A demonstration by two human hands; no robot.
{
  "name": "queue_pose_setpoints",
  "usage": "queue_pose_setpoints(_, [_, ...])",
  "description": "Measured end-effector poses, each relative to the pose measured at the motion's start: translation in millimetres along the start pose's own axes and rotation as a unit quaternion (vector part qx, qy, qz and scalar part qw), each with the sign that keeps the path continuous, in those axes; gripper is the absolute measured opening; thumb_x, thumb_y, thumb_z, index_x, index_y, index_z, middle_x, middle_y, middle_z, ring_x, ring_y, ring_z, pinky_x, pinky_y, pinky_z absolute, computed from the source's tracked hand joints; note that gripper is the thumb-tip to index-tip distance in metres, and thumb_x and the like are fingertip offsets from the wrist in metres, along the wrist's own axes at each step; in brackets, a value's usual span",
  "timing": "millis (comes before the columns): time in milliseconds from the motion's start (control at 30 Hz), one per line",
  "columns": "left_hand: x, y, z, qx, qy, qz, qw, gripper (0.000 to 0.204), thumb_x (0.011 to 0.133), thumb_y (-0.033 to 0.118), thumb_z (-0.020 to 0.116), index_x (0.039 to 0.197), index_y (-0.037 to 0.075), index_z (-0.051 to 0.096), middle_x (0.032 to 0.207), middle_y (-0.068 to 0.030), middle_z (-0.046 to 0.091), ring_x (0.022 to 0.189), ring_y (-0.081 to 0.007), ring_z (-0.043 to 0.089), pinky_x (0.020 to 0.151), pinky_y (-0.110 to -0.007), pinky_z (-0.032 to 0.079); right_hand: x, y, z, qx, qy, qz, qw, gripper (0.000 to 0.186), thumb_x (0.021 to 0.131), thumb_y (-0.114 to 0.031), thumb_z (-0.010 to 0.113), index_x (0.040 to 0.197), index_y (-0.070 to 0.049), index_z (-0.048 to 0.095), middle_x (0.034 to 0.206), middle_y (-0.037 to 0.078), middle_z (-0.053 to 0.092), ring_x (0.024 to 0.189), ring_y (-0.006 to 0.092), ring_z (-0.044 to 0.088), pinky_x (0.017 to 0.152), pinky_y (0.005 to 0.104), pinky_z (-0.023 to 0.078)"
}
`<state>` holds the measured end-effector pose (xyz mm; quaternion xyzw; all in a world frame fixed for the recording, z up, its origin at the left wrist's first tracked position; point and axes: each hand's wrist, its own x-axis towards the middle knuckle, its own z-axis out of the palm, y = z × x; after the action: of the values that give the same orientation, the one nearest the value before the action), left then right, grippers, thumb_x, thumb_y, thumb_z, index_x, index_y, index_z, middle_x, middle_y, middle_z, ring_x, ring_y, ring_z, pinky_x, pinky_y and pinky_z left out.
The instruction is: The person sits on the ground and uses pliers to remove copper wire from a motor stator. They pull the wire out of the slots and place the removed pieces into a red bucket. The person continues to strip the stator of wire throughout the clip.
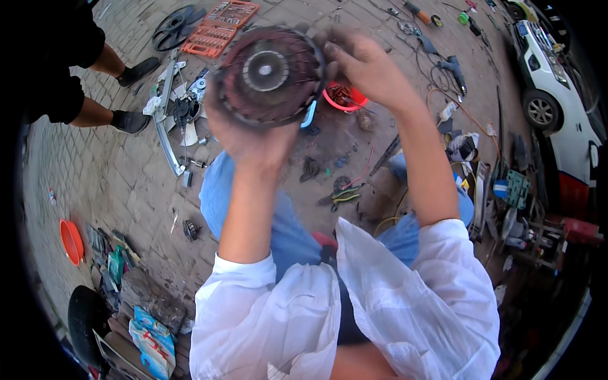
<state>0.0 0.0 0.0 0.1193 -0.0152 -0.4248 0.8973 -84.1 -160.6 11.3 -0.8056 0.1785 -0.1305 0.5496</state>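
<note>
A round, dark motor part (239, 79) with a reddish-brown inner ring, slots round its edge and a pale ring at its centre is held up in front of me. My left hand (244, 136) grips it from below, thumb along its left side and palm beneath. Curled at its upper right rim is my right hand (364, 66), with fingertips on the edge and partly smeared by motion. Beyond my hands, a red bowl (361, 106) holds copper-coloured pieces. Green-handled pliers (345, 195) lie on the ground between my knees.
An orange socket set case (218, 28) and a black fan wheel (179, 27) lie at the far left. A metal window-regulator-like assembly (171, 120) is beside another person's shoes (133, 121). At the right are a heat gun (453, 73), cables and a white car (557, 107).
</note>
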Motion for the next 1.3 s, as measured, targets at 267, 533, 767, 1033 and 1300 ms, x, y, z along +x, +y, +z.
queue_pose_setpoints(267, [9.0, 37.4, -17.5, -0.149, -0.048, 0.028, 0.987, 0.089, 0.079, 0.048, 0.060, 0.143, 0.002, 0.020, 0.149, -0.0233, 0.018, 0.139, -0.0363, 0.016, 0.113, -0.053, 0.012, 37.4, 226.3, -46.4, 0.031, 0.038, 0.185, 0.981, 0.024, 0.091, -0.018, 0.054, 0.097, 0.003, 0.064, 0.086, 0.009, 0.068, 0.079, 0.0171, 0.065, 0.072, 0.0322, 0.052])
queue_pose_setpoints(533, [21.2, 50.4, -37.9, -0.066, 0.032, 0.111, 0.991, 0.076, 0.083, 0.028, 0.062, 0.143, 0.006, 0.022, 0.150, -0.0197, 0.012, 0.140, -0.0342, 0.011, 0.110, -0.055, 0.021, 68.8, 442.9, -34.4, -0.476, -0.089, 0.119, 0.867, 0.032, 0.078, -0.005, 0.051, 0.108, -0.007, 0.063, 0.107, 0.015, 0.064, 0.101, 0.0310, 0.058, 0.087, 0.0393, 0.048])
queue_pose_setpoints(767, [29.3, 38.3, -37.5, -0.033, 0.067, 0.111, 0.991, 0.075, 0.087, 0.029, 0.054, 0.148, 0.014, 0.012, 0.153, -0.0103, 0.010, 0.140, -0.0269, 0.016, 0.104, -0.055, 0.026, 92.2, 454.7, -29.9, -0.549, -0.228, 0.111, 0.796, 0.030, 0.088, -0.017, 0.045, 0.112, -0.010, 0.061, 0.123, 0.015, 0.051, 0.114, 0.0304, 0.052, 0.095, 0.0414, 0.043])
queue_pose_setpoints(1033, [27.4, 35.8, -36.5, -0.022, 0.017, 0.073, 0.997, 0.076, 0.088, 0.025, 0.051, 0.148, 0.013, 0.006, 0.152, -0.0093, 0.008, 0.140, -0.0270, 0.015, 0.109, -0.052, 0.025, 75.5, 425.2, -52.5, -0.383, 0.039, 0.104, 0.917, 0.018, 0.080, -0.009, 0.060, 0.097, -0.005, 0.058, 0.095, 0.011, 0.062, 0.088, 0.0285, 0.060, 0.070, 0.0392, 0.048])
queue_pose_setpoints(1300, [21.7, 30.6, -36.0, -0.108, 0.018, 0.067, 0.992, 0.083, 0.084, 0.026, 0.056, 0.147, 0.013, 0.004, 0.151, -0.0118, 0.011, 0.140, -0.0286, 0.016, 0.112, -0.051, 0.023, -0.8, 366.8, -79.3, 0.587, 0.233, 0.085, 0.770, 0.019, 0.089, -0.004, 0.056, 0.109, -0.003, 0.055, 0.095, 0.003, 0.058, 0.077, 0.0113, 0.049, 0.067, 0.0246, 0.043])
